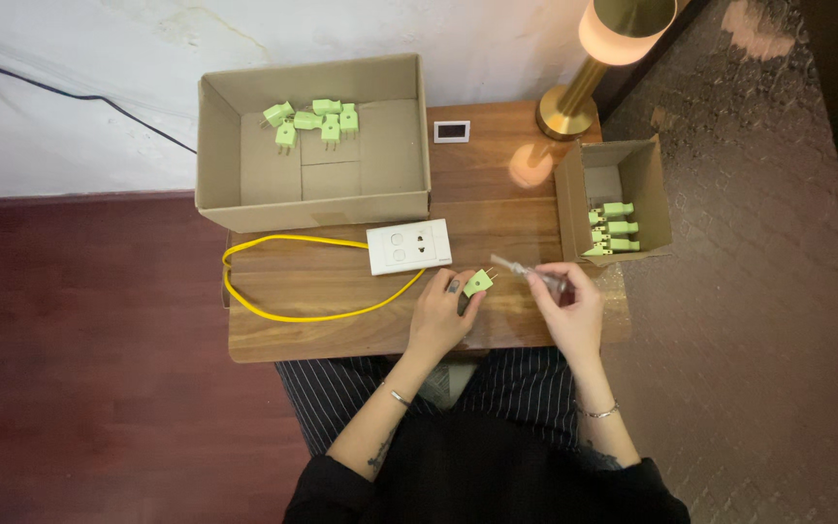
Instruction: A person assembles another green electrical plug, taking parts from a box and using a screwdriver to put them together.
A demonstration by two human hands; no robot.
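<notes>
My left hand (441,311) pinches a small green plug (478,282) with its prongs pointing right, just above the wooden table's front part. My right hand (571,307) grips a slim clear-handled tester screwdriver (528,273) whose tip points left toward the plug's prongs. A white socket plate (409,246) with a yellow cable (288,279) lies just left of my left hand.
A large cardboard box (225,155) at the back left holds several green plugs (314,120). A smaller box (650,175) at the right holds more plugs (613,229). A brass lamp (574,102) and a small white display (452,130) stand at the back. The table (341,335) ends near my lap.
</notes>
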